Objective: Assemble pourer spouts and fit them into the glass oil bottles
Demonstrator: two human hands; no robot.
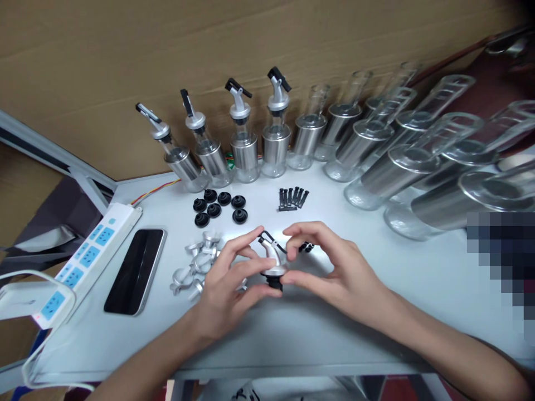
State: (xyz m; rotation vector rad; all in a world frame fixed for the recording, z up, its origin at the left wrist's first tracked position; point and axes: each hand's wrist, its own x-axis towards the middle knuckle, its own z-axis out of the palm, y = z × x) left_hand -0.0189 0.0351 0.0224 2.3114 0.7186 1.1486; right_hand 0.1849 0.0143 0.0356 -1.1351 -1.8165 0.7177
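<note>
My left hand [228, 284] pinches a bottle pourer [273, 257] just above the table. The pourer has a silver spout and collar, a black lever on top and a black ribbed stopper below. To its right, my right hand [334, 264] is open, thumb and index finger apart, with the thumb tip at the collar's edge. Silver spout pieces [203, 260] lie in a pile beside my left hand, partly hidden by it. Behind the hands are several black stoppers [214, 210] and a row of black levers [292, 197]. Small black parts [308, 247] sit behind my right fingers.
Several steel-sleeved glass bottles without tops [378, 150] crowd the right side. Bottles with pourers fitted [243, 150] line the back by a cardboard wall [167, 55]. A phone [134, 272] and a power strip [90, 256] with a white cable lie left.
</note>
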